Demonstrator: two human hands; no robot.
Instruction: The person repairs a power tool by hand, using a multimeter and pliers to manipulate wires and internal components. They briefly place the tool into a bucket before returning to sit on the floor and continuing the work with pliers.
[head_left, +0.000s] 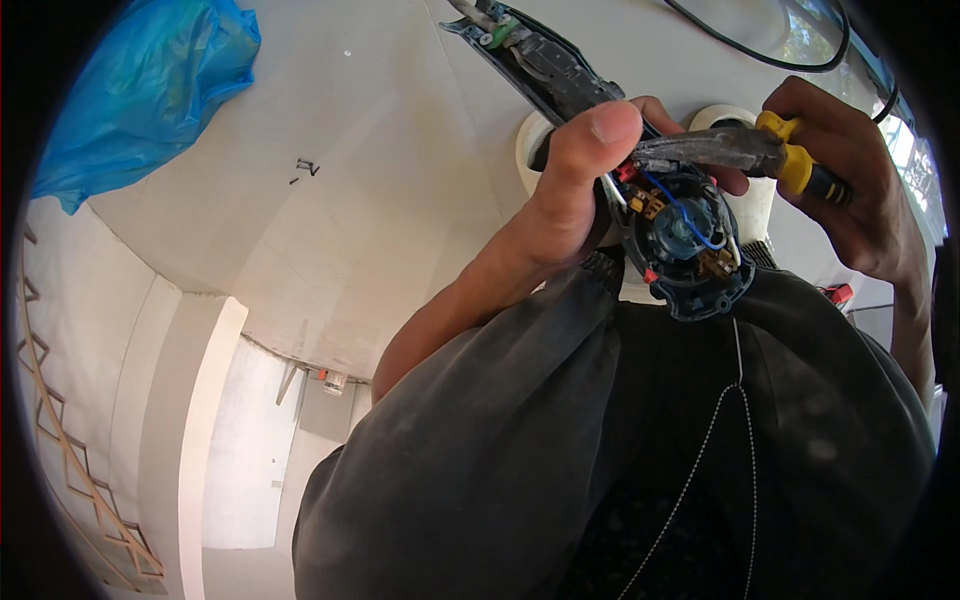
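My left hand (575,170) is wrapped round an opened electric power tool, thumb on top. Its round dark motor end (688,240) faces me, with blue, white and red wires and brass-coloured parts exposed. From there the long dark handle half (565,75) reaches up and away to the left, dusty switch parts and a cable end inside it. My right hand (865,165) grips long-nose pliers (715,148) by their yellow and black handles. The plier tips lie at the wires by a small red part, close to my left fingers; I cannot tell whether they pinch anything.
A blue plastic bag (160,90) lies at the far left. Several small dark screws (307,166) rest on the pale floor (390,130). A black cable (770,58) curves at the far right. A beaded chain (712,420) hangs over my dark trousers (480,440).
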